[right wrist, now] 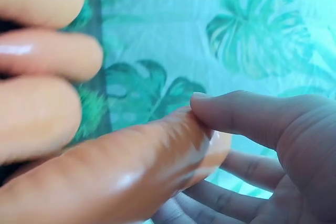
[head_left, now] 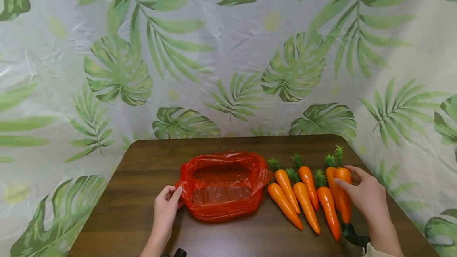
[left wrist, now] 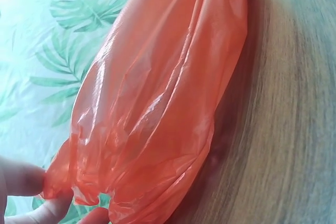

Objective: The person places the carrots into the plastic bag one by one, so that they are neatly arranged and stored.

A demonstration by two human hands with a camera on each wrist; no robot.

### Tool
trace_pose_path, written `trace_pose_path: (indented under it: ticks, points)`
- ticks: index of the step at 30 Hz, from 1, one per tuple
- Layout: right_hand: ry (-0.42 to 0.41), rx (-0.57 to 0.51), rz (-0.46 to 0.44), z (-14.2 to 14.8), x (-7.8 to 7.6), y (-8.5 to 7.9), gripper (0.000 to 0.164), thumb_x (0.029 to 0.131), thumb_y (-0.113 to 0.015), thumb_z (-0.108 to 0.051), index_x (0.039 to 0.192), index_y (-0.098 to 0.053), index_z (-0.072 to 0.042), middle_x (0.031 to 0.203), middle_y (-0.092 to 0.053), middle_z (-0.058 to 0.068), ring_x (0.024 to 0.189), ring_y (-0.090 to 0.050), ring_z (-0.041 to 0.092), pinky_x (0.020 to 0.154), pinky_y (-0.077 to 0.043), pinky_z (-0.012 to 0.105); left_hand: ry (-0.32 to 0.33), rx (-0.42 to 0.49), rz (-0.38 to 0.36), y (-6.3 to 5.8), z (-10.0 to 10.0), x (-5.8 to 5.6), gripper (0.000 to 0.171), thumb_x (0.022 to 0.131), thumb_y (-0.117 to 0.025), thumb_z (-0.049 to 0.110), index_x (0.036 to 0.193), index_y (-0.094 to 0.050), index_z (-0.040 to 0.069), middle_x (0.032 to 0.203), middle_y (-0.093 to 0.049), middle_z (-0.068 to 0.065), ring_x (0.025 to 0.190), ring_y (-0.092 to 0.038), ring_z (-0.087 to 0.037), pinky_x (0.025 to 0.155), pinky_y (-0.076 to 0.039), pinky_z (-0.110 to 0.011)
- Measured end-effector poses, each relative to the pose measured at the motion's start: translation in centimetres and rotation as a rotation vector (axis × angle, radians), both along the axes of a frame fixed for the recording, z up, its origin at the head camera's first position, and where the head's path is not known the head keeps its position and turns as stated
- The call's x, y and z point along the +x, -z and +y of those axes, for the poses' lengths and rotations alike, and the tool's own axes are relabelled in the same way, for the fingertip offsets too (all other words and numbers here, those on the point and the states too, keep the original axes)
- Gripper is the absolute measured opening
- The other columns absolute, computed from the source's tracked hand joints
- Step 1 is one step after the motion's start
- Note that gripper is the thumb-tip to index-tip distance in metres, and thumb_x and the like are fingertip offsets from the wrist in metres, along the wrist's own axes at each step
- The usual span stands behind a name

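An orange carrot (head_left: 344, 197) with a green leafy top is gripped near its thick end by my right hand (head_left: 367, 193), at the right of the table. The right wrist view shows the thumb on one side of this carrot (right wrist: 115, 171) and the fingers round the other. At the left, my left hand (head_left: 166, 201) pinches the edge of a red plastic bag (head_left: 223, 211) between thumb and fingers. The bag stands with its mouth spread wide, and the dark table shows through its thin film. In the left wrist view the bag's side (left wrist: 152, 87) hangs in creases.
Several more carrots (head_left: 307, 205) lie side by side between the bag and my right hand, leafy tops pointing away. The brown wooden table (head_left: 143, 169) ends at a leaf-patterned curtain (head_left: 235, 50) behind. A black wrist strap (head_left: 353, 236) sits below the right hand.
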State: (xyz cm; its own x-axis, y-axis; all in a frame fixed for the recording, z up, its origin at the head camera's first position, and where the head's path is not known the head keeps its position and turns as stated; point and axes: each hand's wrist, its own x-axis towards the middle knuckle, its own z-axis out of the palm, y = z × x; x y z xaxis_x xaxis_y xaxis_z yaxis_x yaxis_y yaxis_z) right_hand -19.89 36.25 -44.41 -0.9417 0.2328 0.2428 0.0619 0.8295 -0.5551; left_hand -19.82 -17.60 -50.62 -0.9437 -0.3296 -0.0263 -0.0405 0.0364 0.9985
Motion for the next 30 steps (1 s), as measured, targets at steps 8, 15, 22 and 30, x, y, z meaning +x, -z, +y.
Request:
trace_pose_path:
  ticks: [8,15,22,30]
  points:
    - [-0.050,-0.031,0.052,-3.1,-0.1,-2.3,0.072,0.089,-0.072,-0.054,0.142,-0.055,-0.009,0.126,-0.065,0.024,0.108,-0.057,0.051,0.072,-0.045,0.056,0.002,0.034,0.034,0.2,0.0,-0.1,0.020,0.098,-0.067,0.012,0.103,-0.061,-0.007,0.099,-0.067,-0.015,0.081,-0.067,-0.013,0.076,-0.060,-0.041]
    - [-0.106,-0.068,0.075,-5.9,-0.5,-3.7,0.073,0.088,-0.072,-0.055,0.144,-0.055,-0.011,0.130,-0.063,0.023,0.098,-0.067,0.041,0.066,-0.052,0.043,-0.008,0.027,0.041,0.3,-0.1,0.1,0.019,0.097,-0.067,0.010,0.102,-0.061,-0.007,0.102,-0.067,-0.018,0.084,-0.068,-0.013,0.075,-0.060,-0.039]
    - [-0.168,-0.179,0.093,-8.8,-1.3,-5.3,0.070,0.088,-0.073,-0.053,0.145,-0.054,-0.017,0.130,-0.062,0.017,0.100,-0.070,0.036,0.069,-0.059,0.043,-0.015,0.026,0.055,0.1,0.0,0.1,0.020,0.097,-0.068,0.010,0.102,-0.062,-0.008,0.101,-0.068,-0.018,0.083,-0.067,-0.011,0.076,-0.059,-0.033]
    - [-0.239,-0.241,0.079,-11.9,-2.0,-6.3,0.065,0.088,-0.077,-0.045,0.144,-0.055,-0.019,0.129,-0.063,0.015,0.100,-0.070,0.034,0.072,-0.059,0.043,-0.012,0.022,0.049,-0.1,0.0,0.2,0.022,0.097,-0.068,0.012,0.104,-0.063,-0.008,0.102,-0.069,-0.017,0.083,-0.067,-0.011,0.076,-0.059,-0.030]
